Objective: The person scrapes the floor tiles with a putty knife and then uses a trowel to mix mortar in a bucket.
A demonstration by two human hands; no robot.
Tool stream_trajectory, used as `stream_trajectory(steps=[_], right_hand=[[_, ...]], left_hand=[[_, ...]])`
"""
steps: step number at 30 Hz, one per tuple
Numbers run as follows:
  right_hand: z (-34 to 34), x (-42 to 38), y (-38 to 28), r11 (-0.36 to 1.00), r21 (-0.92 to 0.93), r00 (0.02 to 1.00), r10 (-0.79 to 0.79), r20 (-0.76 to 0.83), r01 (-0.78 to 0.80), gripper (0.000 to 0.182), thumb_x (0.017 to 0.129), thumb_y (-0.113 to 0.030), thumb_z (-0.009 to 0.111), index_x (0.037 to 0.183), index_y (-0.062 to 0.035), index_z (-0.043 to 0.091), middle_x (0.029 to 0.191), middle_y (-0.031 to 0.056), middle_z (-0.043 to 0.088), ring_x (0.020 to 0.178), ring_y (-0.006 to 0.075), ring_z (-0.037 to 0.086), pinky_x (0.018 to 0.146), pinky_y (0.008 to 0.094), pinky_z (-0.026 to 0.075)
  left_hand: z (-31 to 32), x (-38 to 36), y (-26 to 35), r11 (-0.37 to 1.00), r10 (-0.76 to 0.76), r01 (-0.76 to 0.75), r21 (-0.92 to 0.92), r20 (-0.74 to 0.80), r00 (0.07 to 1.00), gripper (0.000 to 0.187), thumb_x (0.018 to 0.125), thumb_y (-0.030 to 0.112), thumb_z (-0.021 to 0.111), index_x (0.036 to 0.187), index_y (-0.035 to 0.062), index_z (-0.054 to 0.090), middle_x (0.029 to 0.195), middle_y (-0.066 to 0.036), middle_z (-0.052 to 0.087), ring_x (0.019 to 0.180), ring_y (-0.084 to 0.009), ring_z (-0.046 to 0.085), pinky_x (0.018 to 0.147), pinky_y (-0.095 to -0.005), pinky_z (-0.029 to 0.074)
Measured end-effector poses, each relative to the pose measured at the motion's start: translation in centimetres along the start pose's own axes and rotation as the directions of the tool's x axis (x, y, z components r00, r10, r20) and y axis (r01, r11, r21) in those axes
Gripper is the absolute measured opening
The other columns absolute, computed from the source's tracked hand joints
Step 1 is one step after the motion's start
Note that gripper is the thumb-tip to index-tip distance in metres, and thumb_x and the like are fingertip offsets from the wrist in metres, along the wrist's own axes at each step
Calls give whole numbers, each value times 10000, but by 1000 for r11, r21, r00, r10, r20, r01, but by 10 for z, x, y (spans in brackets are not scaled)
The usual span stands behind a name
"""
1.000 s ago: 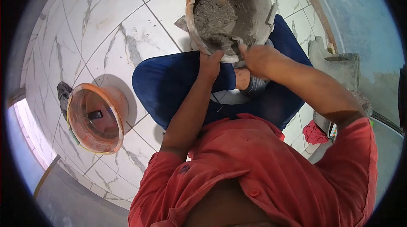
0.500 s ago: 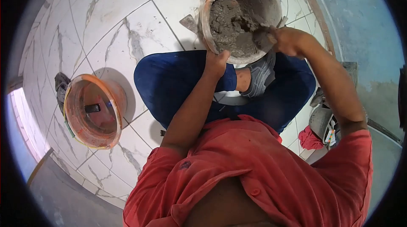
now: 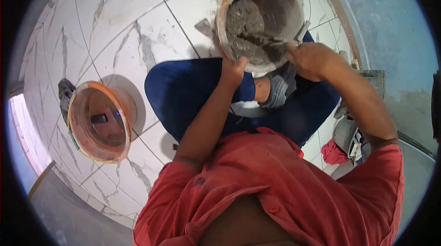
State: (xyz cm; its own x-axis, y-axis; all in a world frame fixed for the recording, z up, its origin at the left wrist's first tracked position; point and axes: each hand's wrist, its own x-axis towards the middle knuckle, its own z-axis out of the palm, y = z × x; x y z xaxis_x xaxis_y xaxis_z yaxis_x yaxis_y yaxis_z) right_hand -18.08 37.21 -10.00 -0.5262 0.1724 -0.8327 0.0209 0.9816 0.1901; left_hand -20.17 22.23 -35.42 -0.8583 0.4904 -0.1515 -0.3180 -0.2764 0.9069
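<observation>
A bucket [image 3: 222, 23] of wet grey mortar [image 3: 243, 20] is tilted with its mouth toward me, beyond my crossed legs. My left hand [image 3: 234, 69] grips its near rim, thumb over the edge. At the rim's right side, my right hand [image 3: 312, 60] is closed round the handle of a tool whose far end is down in the mortar. The tool's shape is mostly hidden by my fingers and the mortar.
To the left stands an orange bucket [image 3: 130, 108] with liquid and a dark object inside. A dark cloth [image 3: 66, 90] lies behind it. A flat scraper-like piece [image 3: 203, 27] touches the mortar bucket's left side. At right are a red cloth [image 3: 334, 152] and a grey container [image 3: 344, 132].
My right hand has moved slightly down and turned with the tool, and the mortar's surface has shifted. My left hand stays on the rim.
</observation>
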Motion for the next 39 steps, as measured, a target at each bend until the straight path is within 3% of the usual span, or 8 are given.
stream_trajectory(steps=[14,20,25,27,32,34,37,39], right_hand=[[24,109,12,991,-111,967,-45,249,74,593,814,-158,633,1363,-13,464,1114,204,660,1078,346,638,845,421,537],[2,66,43,881,443,984,120,133,-167,611,786,-151,730,1351,-123,499,1188,212,624,1082,341,626,869,437,540],[-9,78,58,613,-555,822,-339,458,562,663,799,-138,666,1419,-121,430,1173,220,645,1079,374,621,879,447,514],[-32,42,31,973,130,976,173,129,-190,633,830,-204,615,1419,-78,420,1125,224,658,1075,375,624,908,438,509],[-19,65,34,991,7,988,137,-74,-137,578,849,-247,600,1368,-25,474,1126,210,668,1097,344,631,912,426,517],[-4,81,32,989,-18,988,147,-41,-148,559,847,-238,618,1352,-24,506,1145,181,677,1106,307,640,893,416,533],[20,93,31,994,-56,995,96,14,-95,472,837,-200,611,1274,-23,585,1137,200,677,1099,315,644,898,419,531],[17,90,19,982,-147,975,146,168,-122,557,841,-151,556,1360,25,459,1139,237,660,1110,356,627,936,434,504]], left_hand=[[5,-1,22,981,-181,183,-67,34,983,597,784,64,602,1345,-21,415,1191,-106,558,1079,-234,545,975,-326,410],[-2,13,-30,943,1,1,334,-5,1000,612,776,80,601,1348,-53,431,1267,-144,563,1132,-253,551,995,-334,406],[4,11,13,1000,20,-21,7,30,999,514,786,68,587,1275,-61,495,1195,-149,594,1080,-257,567,970,-331,424],[0,12,-14,997,19,-19,77,10,1000,492,784,63,592,1254,-56,511,1172,-144,602,1066,-260,572,967,-338,429],[1,11,-31,964,185,-170,205,-52,981,399,785,46,594,1175,-39,572,1121,-144,621,1027,-273,592,952,-359,445],[-18,14,-28,437,498,-646,626,429,753,418,780,30,583,1192,-38,571,1136,-148,624,1041,-276,595,956,-362,444],[-12,14,-40,378,541,-618,689,377,752,537,758,18,590,1282,-52,496,1184,-159,604,1098,-292,575,989,-355,423],[-4,14,-36,792,333,-397,464,216,918,731,734,27,606,1403,-8,315,1367,-232,361,1267,-382,350,1082,-418,300]])
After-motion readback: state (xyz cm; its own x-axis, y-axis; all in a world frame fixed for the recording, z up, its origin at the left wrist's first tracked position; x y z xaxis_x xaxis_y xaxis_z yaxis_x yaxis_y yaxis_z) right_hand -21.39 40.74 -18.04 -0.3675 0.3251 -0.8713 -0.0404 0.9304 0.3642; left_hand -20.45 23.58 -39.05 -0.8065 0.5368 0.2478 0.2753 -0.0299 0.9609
